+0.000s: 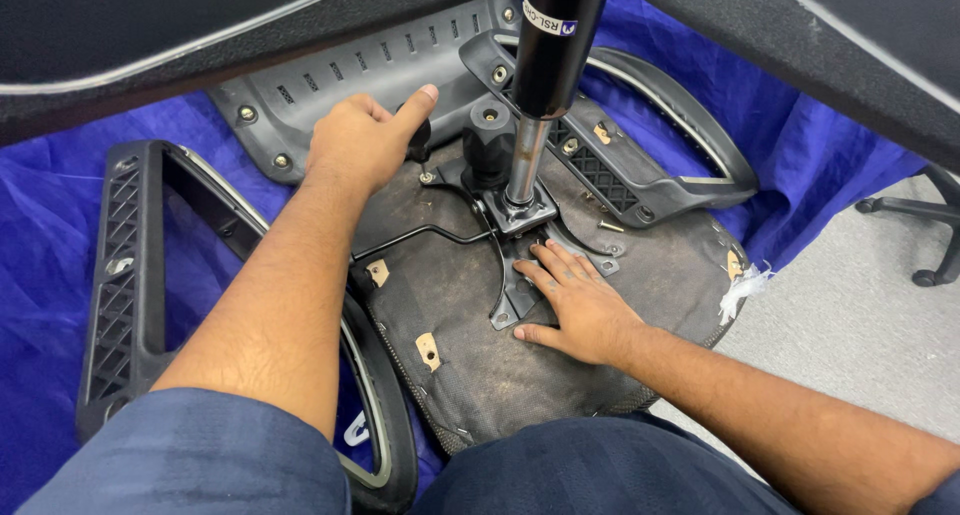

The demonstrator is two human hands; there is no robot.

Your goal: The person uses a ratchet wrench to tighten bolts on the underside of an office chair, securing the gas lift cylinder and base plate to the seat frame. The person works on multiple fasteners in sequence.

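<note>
At frame centre my left hand [365, 140] grips the black knob [418, 138] while my right hand [575, 305], fingers spread, presses the seat underside [480, 365]; slipping there might tip the gas cylinder [550, 45].

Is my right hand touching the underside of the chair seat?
Touching. The head view shows the right hand lying flat, palm down, on the chair seat underside beside the metal bracket.

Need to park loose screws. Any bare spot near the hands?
Bare seat underside below the right hand, toward the knees. Open grey floor right of the seat. Blue sheet left of the armrest frame. Crowded around the gas cylinder, bracket and left hand.
</note>
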